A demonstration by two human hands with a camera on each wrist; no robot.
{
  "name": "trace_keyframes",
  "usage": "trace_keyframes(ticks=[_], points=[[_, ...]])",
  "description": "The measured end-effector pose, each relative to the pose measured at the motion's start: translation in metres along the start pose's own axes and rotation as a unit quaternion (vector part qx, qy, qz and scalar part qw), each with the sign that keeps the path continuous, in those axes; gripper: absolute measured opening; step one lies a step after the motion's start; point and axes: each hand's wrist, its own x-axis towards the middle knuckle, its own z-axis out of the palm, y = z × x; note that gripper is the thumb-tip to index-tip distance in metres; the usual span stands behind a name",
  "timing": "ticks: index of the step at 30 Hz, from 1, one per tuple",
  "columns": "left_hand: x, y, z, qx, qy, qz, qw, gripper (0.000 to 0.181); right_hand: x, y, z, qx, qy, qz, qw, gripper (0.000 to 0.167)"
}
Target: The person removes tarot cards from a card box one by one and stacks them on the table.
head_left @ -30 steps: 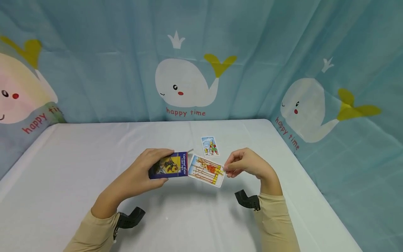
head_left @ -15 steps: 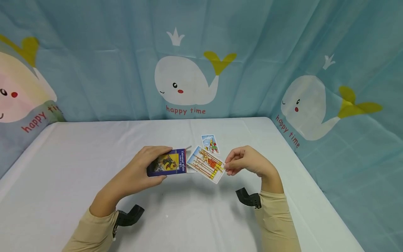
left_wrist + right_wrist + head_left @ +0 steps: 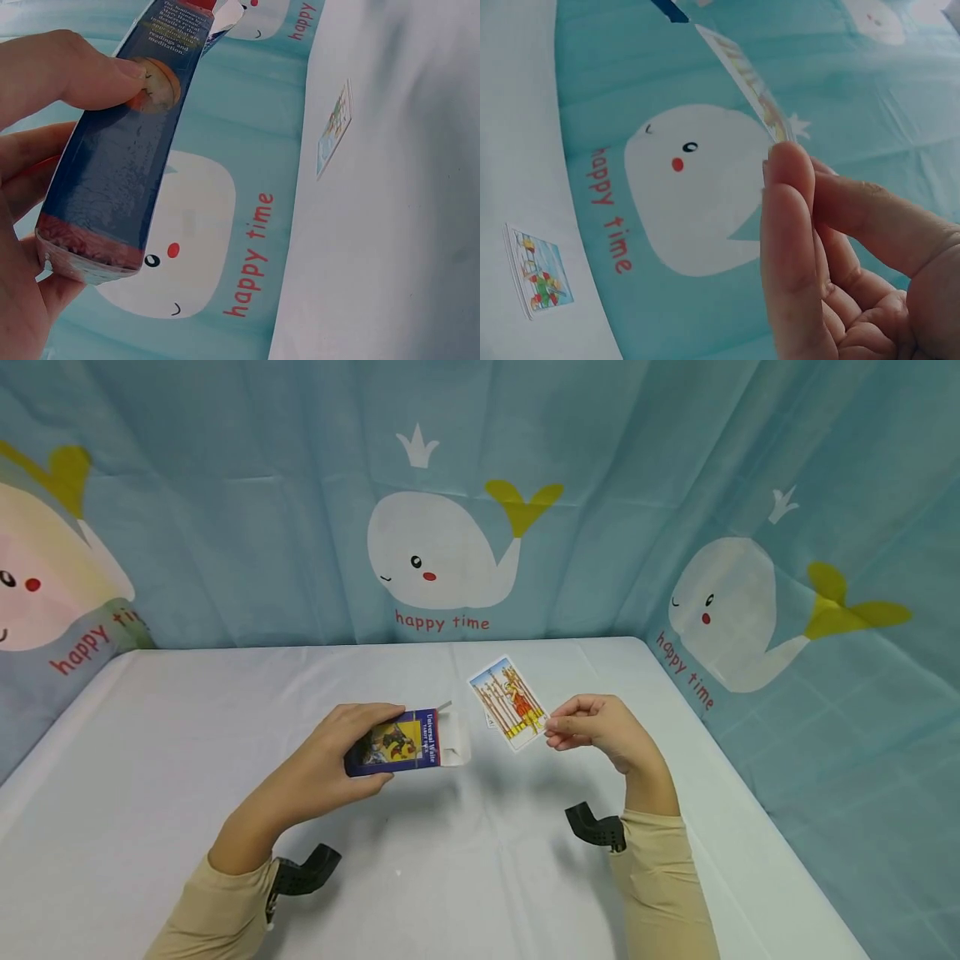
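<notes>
Box in left hand, fingers and thumb clamped on its sides. Held card to the right of the box, apart from its open flap; right hand pinches one corner, fingers against thumb. Best handled, I judge, with a light pinch, no bending, box mouth tipped slightly up. Right wrist view shows a lying card face up on the surface; head view hides nearly all of it.
</notes>
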Motion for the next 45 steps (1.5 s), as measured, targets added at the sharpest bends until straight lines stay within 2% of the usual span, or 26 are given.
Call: trace_keyframes(ticks=[6,10,20,27,35,40,45], points=[[0.0,0.001,-0.002,0.002,0.003,0.001,1.0,0.075,0.007,0.004,0.004,0.032,0.032,0.003,0.999,0.015],[0.0,0.001,-0.002,-0.001,0.001,-0.001,1.0,0.075,0.014,0.01,0.007,0.058,0.058,0.019,0.9965,0.015],[0.003,0.003,-0.002,-0.002,-0.002,0.008,1.0,0.075,0.033,0.033,0.014,0.124,0.115,0.071,0.983,0.026],[0.001,0.003,-0.002,-0.002,-0.003,0.007,1.0,0.075,0.049,0.047,0.024,0.129,0.131,0.099,0.9779,0.026],[0.0,0.003,-0.001,-0.006,0.001,0.011,0.9999,0.075,0.07,0.058,0.026,0.14,0.143,0.124,0.9718,0.029],[-0.001,0.002,-0.002,-0.005,0.002,0.011,0.9999,0.076,0.078,0.062,0.027,0.145,0.154,0.153,0.9654,0.028],[-0.002,0.003,-0.003,-0.004,0.005,0.01,0.9999,0.076,0.083,0.064,0.028,0.146,0.162,0.163,0.9623,0.027]])
